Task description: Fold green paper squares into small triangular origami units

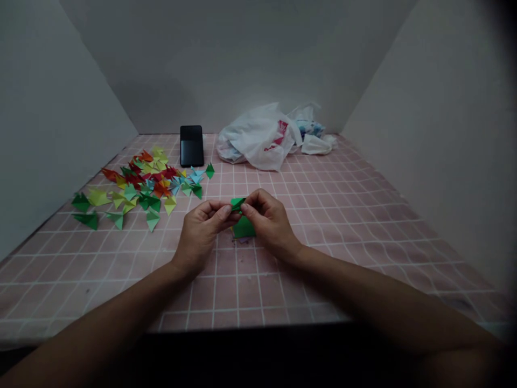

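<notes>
Between my hands, above the table, is a small folded piece of green paper [238,202]. My left hand [205,229] pinches its left side between thumb and fingers. On the right side, my right hand [271,223] grips it with thumb and bent forefinger. Some of the paper is hidden behind the fingertips. Just below lies a flat green paper sheet [244,228] on the cloth, partly covered by my right hand, with other edges showing beneath it.
Many-coloured folded paper pieces [151,202] spread over the left of the pink checked tablecloth [323,280]. A black phone [191,146] lies behind them. At the back sit a white plastic bag [258,134] and a smaller crumpled package [313,129]. Walls enclose three sides.
</notes>
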Demonstrator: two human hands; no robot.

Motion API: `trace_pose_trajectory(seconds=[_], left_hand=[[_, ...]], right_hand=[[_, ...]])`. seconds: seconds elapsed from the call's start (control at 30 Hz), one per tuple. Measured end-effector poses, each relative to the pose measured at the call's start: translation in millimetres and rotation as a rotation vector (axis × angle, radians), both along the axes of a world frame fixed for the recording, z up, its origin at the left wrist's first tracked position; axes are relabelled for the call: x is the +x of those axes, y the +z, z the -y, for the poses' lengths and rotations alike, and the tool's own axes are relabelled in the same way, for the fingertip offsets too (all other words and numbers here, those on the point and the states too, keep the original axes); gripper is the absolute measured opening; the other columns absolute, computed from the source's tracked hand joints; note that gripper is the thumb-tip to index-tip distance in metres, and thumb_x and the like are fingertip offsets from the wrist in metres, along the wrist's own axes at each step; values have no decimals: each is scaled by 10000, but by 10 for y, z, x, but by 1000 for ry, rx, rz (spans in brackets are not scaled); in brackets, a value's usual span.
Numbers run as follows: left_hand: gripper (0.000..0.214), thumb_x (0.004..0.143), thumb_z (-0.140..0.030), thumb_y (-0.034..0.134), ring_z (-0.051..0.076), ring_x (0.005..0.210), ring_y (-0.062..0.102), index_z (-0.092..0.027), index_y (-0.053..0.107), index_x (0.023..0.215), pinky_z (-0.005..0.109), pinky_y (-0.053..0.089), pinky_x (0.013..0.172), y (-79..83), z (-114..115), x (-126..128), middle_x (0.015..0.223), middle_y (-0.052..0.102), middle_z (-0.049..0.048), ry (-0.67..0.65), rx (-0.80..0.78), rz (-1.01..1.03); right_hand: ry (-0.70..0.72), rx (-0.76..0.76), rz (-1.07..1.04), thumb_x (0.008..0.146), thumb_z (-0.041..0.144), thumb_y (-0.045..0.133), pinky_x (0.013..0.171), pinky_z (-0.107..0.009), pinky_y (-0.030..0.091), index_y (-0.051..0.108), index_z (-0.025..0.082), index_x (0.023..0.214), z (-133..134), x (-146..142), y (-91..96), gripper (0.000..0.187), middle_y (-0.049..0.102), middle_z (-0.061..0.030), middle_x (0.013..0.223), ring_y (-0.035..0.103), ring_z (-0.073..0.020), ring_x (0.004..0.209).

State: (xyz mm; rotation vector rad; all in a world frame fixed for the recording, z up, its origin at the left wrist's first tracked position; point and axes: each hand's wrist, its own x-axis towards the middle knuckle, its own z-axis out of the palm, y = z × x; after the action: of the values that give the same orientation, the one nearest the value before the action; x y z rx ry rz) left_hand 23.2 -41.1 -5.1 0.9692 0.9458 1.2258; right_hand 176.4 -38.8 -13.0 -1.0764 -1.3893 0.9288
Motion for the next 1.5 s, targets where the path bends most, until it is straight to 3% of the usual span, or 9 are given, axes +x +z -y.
trace_pose_trajectory(seconds=[0.7, 1.5], left_hand=[[274, 678, -215, 857, 133, 819, 709, -162, 707, 901, 286, 576, 857, -16, 19, 22, 879, 751, 16, 6, 64, -69], [213, 693, -227, 833, 132, 739, 710, -144, 697, 835, 281, 589, 787, -9, 3, 2, 796, 730, 8, 57, 75, -85]], right_hand=[[-22, -2, 15, 820, 282, 620, 630, -303, 380, 476, 227, 707, -15, 2, 17, 192, 507, 19, 712, 465, -147, 686], [-13, -51, -62, 828, 287, 647, 624, -286, 377, 511, 212, 725, -3, 6, 12, 186, 513, 28, 710, 456, -125, 663]])
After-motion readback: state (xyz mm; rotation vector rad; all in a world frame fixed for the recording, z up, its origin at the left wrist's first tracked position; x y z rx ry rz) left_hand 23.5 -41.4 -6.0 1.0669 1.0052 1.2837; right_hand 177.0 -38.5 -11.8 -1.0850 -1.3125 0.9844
